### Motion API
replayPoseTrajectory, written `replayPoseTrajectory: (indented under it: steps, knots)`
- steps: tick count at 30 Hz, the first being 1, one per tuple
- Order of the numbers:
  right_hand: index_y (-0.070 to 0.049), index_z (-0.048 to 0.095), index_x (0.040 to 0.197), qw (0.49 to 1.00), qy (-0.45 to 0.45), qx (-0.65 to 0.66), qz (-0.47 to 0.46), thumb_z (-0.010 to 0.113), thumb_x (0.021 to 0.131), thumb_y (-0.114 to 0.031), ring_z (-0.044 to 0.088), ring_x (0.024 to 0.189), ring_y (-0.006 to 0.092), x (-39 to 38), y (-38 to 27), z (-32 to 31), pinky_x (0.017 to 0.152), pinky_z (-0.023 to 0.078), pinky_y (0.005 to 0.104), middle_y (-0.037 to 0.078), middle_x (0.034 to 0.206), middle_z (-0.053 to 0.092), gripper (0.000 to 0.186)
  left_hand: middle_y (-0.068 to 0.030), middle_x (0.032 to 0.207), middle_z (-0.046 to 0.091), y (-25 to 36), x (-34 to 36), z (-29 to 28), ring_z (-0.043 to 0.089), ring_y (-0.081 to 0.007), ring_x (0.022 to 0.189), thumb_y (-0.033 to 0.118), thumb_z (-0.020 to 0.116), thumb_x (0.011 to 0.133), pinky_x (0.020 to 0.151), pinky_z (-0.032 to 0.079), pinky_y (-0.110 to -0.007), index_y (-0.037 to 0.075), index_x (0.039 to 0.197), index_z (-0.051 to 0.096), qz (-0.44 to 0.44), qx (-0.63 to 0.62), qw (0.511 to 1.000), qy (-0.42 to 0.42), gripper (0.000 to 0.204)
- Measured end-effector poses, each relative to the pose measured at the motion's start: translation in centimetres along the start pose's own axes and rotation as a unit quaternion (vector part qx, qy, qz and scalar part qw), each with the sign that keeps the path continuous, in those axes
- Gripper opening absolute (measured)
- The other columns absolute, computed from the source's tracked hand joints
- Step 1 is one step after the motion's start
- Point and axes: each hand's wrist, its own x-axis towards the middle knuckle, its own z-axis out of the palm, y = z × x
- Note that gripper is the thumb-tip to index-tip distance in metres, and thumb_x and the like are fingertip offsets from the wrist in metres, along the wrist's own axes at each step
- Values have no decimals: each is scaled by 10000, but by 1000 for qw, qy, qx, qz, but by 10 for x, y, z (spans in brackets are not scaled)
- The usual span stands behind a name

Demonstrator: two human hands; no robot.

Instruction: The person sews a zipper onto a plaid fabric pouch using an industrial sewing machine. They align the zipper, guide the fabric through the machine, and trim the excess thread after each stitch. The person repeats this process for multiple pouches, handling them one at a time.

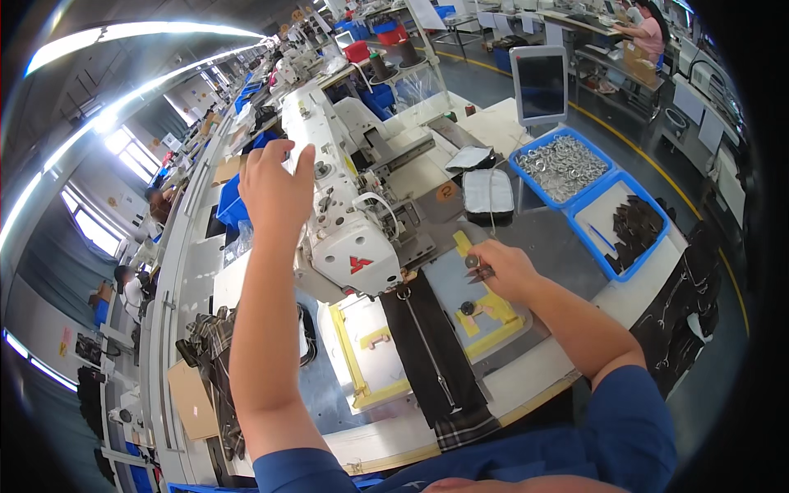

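My left hand (275, 197) is raised beside the long white arm of a sewing machine (349, 246), thumb and fingers apart and holding nothing. In my right hand (511, 275) are small dark thread snips (479, 272), blades pointing left, over a pale template plate (501, 338) edged with yellow tape. Under the machine head lies a black fabric strip (421, 341), running toward me; a thin silvery line like a zipper goes down its middle. Its near end shows plaid fabric (464, 427). A second taped plate (341, 349) borders the strip on the left.
Right of the machine sit a blue tray (516, 168) of metal rings and another blue tray (610, 275) with dark fabric tabs and a blue pen. A screen (540, 86) stands behind them. Dark pieces (678, 308) hang at the right edge; plaid cloth (215, 337) lies left.
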Motion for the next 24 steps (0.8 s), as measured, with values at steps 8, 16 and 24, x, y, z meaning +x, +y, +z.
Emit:
replayPoseTrajectory:
  steps: [8, 16, 24]
  knots:
    - [-127, 689, 1180, 971, 22, 14, -236, 840, 749, -109, 696, 711, 231, -16, -64, -16, 582, 538, 365, 14, 850, 640, 457, -110, 978, 749, 73, -203, -33, 718, -209, 875, 171, 878, 849, 803, 579, -332, 10, 1184, 722, 23, -363, 889, -280, 403]
    - [-147, 703, 1203, 973, -53, -25, -225, 866, 757, -245, 686, 723, 248, -24, -62, 0, 622, 545, 390, 22, 866, 638, 485, -104, 1055, 742, 60, -269, 21, 669, -118, 882, 48, 773, 945, 773, 535, -268, -17, 1280, 695, -233, -578, 664, -412, 349]
    - [-72, 682, 1245, 981, -11, -184, -63, 881, 804, -388, 681, 799, 306, -14, -7, 0, 729, 578, 415, 104, 1064, 679, 578, -50, 954, 687, 56, -269, 26, 668, -123, 867, 16, 822, 890, 776, 556, -263, 24, 1121, 766, -157, -467, 812, -313, 237]
